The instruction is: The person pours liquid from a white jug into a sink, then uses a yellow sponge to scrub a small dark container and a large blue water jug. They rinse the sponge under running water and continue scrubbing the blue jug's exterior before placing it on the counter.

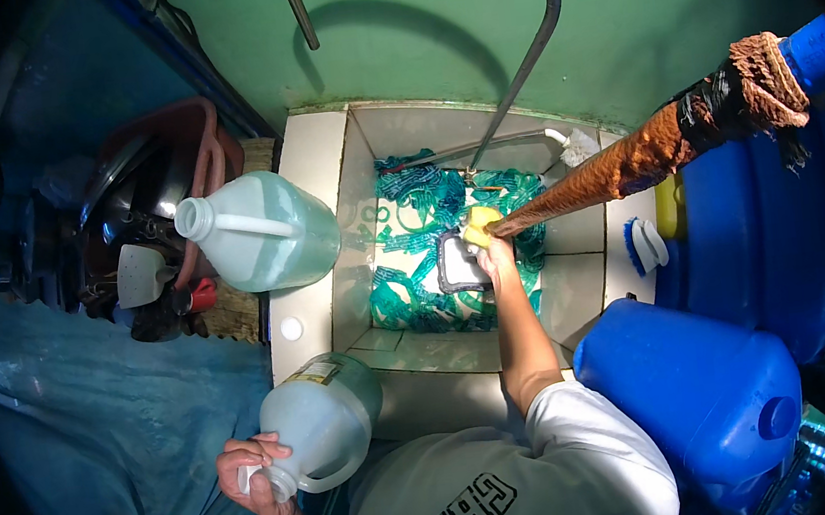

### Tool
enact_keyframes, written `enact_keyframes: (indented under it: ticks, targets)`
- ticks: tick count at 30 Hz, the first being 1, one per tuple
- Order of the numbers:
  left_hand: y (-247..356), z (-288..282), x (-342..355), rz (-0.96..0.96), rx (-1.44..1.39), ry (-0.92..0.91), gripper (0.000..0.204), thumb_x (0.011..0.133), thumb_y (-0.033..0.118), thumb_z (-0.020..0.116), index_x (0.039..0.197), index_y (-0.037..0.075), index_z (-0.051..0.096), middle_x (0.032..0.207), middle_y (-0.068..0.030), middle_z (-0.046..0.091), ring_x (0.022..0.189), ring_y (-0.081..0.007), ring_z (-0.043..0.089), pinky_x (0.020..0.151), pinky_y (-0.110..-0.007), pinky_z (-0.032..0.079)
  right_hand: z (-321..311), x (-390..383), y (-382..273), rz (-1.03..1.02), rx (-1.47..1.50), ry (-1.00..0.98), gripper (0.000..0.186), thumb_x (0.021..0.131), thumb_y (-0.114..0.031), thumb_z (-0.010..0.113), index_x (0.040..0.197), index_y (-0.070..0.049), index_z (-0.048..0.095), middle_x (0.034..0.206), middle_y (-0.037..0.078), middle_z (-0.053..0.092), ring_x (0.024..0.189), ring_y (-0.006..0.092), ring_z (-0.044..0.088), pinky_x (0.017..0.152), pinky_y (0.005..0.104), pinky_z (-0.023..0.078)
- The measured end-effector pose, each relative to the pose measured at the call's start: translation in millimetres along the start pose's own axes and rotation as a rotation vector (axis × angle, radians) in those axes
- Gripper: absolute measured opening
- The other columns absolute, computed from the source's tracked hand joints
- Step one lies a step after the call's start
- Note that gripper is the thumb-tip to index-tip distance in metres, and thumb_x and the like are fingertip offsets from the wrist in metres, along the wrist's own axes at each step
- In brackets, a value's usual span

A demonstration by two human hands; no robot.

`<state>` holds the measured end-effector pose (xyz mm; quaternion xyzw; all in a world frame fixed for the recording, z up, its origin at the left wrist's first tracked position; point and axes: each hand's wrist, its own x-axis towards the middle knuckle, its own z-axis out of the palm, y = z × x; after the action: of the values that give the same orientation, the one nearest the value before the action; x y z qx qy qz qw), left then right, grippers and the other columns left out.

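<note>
Inside the pale-tiled rectangular basin (576,285), right of the middle of its floor, the right hand (497,257) has its fingers against a small bright-yellow soft-looking piece (479,222). A long brown-wrapped pipe (614,169), running from the basin's far-right corner, covers part of them; whether they are closed on the piece cannot be told. Just beside this hand lies a dark-framed rectangular object (462,264) with a pale face. Teal-and-green patterned material (407,303) covers much of the basin floor.

At the basin's near-left corner, the left hand (257,470) grasps the neck of a translucent plastic jug (319,418) with a moulded handle and label. Whether the jug is supported from below cannot be determined.

Along the basin's left edge are a second, pale-green translucent jug (266,248) and, nearer the person, a round white cap (291,329). On the right edge rests a white brush with blue bristles (645,245). Off the near-right corner is a large blue plastic container (692,379).
</note>
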<state>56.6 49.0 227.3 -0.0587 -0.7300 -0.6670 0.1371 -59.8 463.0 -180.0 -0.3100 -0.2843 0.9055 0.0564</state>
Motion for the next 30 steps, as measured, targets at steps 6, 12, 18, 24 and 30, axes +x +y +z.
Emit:
enact_keyframes:
  ticks: [6, 12, 18, 24, 30]
  targets:
    - [-1.2, 0.5, 0.1, 0.014, -0.009, 0.014, 0.032, 0.092, 0.031, 0.063, 0.094, 0.001, 0.054, 0.077, -0.0093, 0.050, 0.065, -0.0226, 0.062, 0.080, -0.043, 0.053, -5.0, 9.9, 10.5, 0.011, 0.061, 0.109, 0.027, 0.095, -0.013, 0.066, 0.119, -0.004, 0.059, 0.101, 0.013, 0.070, 0.074, 0.0243, 0.069, 0.056, 0.0349, 0.057]
    - [-3.3, -0.5, -1.1, 0.014, -0.027, 0.022, 0.031, 0.092, 0.030, 0.063, 0.095, 0.001, 0.054, 0.077, -0.0094, 0.050, 0.065, -0.0228, 0.062, 0.080, -0.043, 0.053, -4.7, 13.2, 13.8, -0.118, -0.398, 0.324, 0.009, 0.093, -0.004, 0.064, 0.101, -0.005, 0.060, 0.096, 0.010, 0.066, 0.071, 0.0220, 0.068, 0.059, 0.0365, 0.060]
    - [-5.1, -2.4, -1.2, 0.023, -0.023, 0.010, 0.031, 0.092, 0.030, 0.062, 0.095, 0.001, 0.054, 0.077, -0.0093, 0.050, 0.065, -0.0230, 0.062, 0.080, -0.044, 0.053, 23.3, -3.5, 0.3, -0.226, -0.028, 0.066, 0.034, 0.080, 0.008, 0.073, 0.108, -0.006, 0.060, 0.090, 0.008, 0.064, 0.067, 0.0194, 0.064, 0.052, 0.0348, 0.054]
    - [-5.5, -0.1, -0.4, 0.048, -0.031, 0.015, 0.030, 0.093, 0.029, 0.061, 0.095, 0.001, 0.054, 0.077, -0.0095, 0.050, 0.065, -0.0230, 0.062, 0.080, -0.044, 0.053, 34.1, -1.0, -7.6, -0.279, -0.377, 0.420, 0.025, 0.081, -0.014, 0.083, 0.085, -0.012, 0.058, 0.069, 0.000, 0.055, 0.056, 0.0123, 0.051, 0.051, 0.0301, 0.042]
    - [-3.0, 2.0, 0.9, 0.057, -0.013, -0.022, 0.019, 0.094, 0.020, 0.049, 0.091, 0.001, 0.052, 0.077, -0.0083, 0.047, 0.068, -0.0208, 0.059, 0.083, -0.044, 0.052, 34.7, -10.0, -0.9, -0.292, -0.198, 0.255, 0.035, 0.075, -0.006, 0.087, 0.099, -0.006, 0.062, 0.088, 0.004, 0.064, 0.076, 0.0148, 0.062, 0.065, 0.0311, 0.050]
